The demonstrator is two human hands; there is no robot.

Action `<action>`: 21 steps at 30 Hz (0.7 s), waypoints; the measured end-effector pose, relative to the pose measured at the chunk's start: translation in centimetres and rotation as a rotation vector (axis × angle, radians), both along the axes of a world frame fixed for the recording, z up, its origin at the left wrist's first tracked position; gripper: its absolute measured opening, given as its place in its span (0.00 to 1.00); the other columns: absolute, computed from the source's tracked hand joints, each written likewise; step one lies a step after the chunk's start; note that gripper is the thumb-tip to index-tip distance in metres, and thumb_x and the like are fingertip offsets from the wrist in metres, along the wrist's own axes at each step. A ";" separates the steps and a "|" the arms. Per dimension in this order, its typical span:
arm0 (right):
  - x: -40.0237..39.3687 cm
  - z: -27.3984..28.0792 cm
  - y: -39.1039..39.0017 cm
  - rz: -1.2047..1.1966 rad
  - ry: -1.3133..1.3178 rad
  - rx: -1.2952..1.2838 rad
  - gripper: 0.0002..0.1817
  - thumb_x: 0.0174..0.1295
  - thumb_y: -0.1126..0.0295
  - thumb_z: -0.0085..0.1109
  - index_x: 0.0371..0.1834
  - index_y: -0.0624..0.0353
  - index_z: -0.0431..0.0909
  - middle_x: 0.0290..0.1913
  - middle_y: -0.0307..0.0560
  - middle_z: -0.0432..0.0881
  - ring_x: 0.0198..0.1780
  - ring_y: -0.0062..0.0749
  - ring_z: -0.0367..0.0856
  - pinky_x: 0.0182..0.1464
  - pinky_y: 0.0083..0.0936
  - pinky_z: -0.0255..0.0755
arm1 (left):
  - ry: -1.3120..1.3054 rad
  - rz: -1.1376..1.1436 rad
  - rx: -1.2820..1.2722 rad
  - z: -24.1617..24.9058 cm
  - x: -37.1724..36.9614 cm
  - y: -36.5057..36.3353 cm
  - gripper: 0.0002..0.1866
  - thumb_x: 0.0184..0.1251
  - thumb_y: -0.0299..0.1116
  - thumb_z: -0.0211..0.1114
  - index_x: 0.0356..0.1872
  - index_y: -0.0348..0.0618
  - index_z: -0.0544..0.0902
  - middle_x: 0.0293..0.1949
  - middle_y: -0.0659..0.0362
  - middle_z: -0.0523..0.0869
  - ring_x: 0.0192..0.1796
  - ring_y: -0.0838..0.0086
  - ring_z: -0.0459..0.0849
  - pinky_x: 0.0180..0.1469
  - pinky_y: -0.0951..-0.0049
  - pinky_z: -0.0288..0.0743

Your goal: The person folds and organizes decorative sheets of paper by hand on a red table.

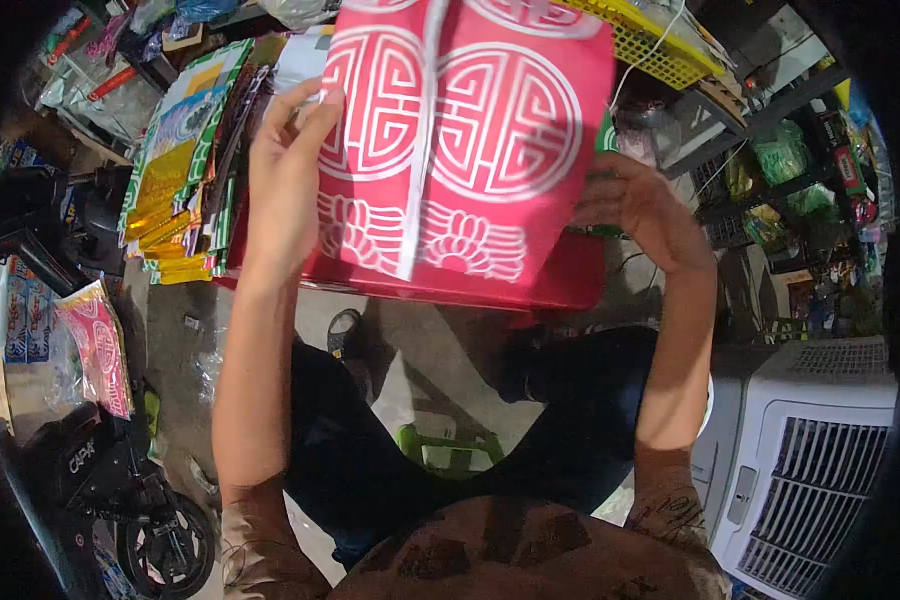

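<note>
- While both hands are up in front of the chest, the red paper sheet (470, 140) with white round patterns is held between them, just above a flat red stack (560, 280) on the tabletop.
- Left hand (285, 180) grips the sheet's left edge, fingers (315, 115) closed on it with the thumb behind, as far as I can see.
- Right hand (635, 205) is on the right edge, fingers curled around the paper; the tips are tucked behind the sheet so the exact pinch is hidden.
- A white strip runs down the middle of the sheet, looks like a fold or seam, can't tell which.
- Left of the sheet there's a fanned pile of colourful printed papers (185, 160), gold and green mostly, lying right beside the red stack.
- Yellow plastic basket (660, 45) sits up top right, behind the sheet; contents not readable from here, just a white cord over it.
- Clear bag of pink patterned sheets (100, 345) lies lower left.
- White air cooler (810, 460) stands lower right on the floor.
</note>
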State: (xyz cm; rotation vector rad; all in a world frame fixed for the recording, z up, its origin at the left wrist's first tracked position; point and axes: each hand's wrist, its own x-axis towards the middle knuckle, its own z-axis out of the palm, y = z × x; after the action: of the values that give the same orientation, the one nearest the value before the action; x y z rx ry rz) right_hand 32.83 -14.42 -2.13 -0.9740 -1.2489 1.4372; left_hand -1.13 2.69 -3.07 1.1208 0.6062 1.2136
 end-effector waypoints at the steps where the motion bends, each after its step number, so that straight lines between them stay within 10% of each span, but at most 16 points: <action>1: -1.5 0.4 0.3 -0.141 -0.123 -0.040 0.35 0.77 0.45 0.62 0.73 0.64 0.77 0.59 0.54 0.90 0.59 0.37 0.91 0.65 0.37 0.81 | -0.010 0.012 -0.046 -0.9 0.2 -0.1 0.21 0.80 0.27 0.67 0.69 0.37 0.77 0.55 0.53 0.90 0.52 0.76 0.88 0.56 0.74 0.83; 7: -2.0 -0.7 2.1 -0.526 -0.480 -0.190 0.30 0.70 0.61 0.75 0.73 0.59 0.79 0.54 0.51 0.92 0.51 0.29 0.91 0.56 0.30 0.84 | 0.499 -0.187 -0.155 -1.9 0.4 -4.0 0.43 0.76 0.27 0.70 0.86 0.40 0.56 0.61 0.50 0.84 0.60 0.70 0.85 0.63 0.70 0.82; 10: -0.5 -1.0 2.2 -0.552 -0.486 -0.272 0.30 0.72 0.61 0.73 0.74 0.59 0.79 0.55 0.51 0.91 0.53 0.29 0.91 0.55 0.28 0.84 | 0.511 -0.449 -0.070 -2.6 -0.2 -6.7 0.38 0.80 0.36 0.71 0.83 0.44 0.63 0.53 0.51 0.89 0.45 0.74 0.87 0.44 0.71 0.80; 13: 0.4 -0.9 1.8 -0.525 -0.492 -0.282 0.29 0.73 0.61 0.72 0.73 0.61 0.79 0.60 0.50 0.89 0.54 0.29 0.90 0.57 0.26 0.83 | 1.133 -0.398 0.249 -0.1 -0.6 -6.9 0.26 0.80 0.37 0.71 0.72 0.39 0.77 0.47 0.48 0.89 0.41 0.75 0.87 0.38 0.70 0.78; 17: 0.0 -2.4 2.9 -0.530 -0.798 -0.162 0.27 0.74 0.58 0.71 0.71 0.59 0.81 0.58 0.53 0.90 0.53 0.32 0.91 0.57 0.30 0.83 | 0.892 -0.079 0.898 -2.3 1.1 -6.8 0.19 0.77 0.37 0.72 0.61 0.37 0.85 0.47 0.45 0.88 0.48 0.58 0.88 0.50 0.59 0.80; 21: -0.2 -4.2 4.1 -0.553 -1.071 0.015 0.26 0.74 0.55 0.69 0.68 0.59 0.82 0.55 0.57 0.92 0.53 0.39 0.92 0.57 0.36 0.82 | 0.885 -0.106 1.099 -3.8 4.2 -8.2 0.29 0.79 0.41 0.68 0.75 0.39 0.77 0.72 0.39 0.76 0.73 0.46 0.76 0.75 0.50 0.69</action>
State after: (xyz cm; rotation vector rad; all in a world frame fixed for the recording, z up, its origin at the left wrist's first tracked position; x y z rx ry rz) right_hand 32.63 -10.31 -6.29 -2.0120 -1.5021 0.4138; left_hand 3.07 -5.48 -6.89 2.6468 0.4833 0.8816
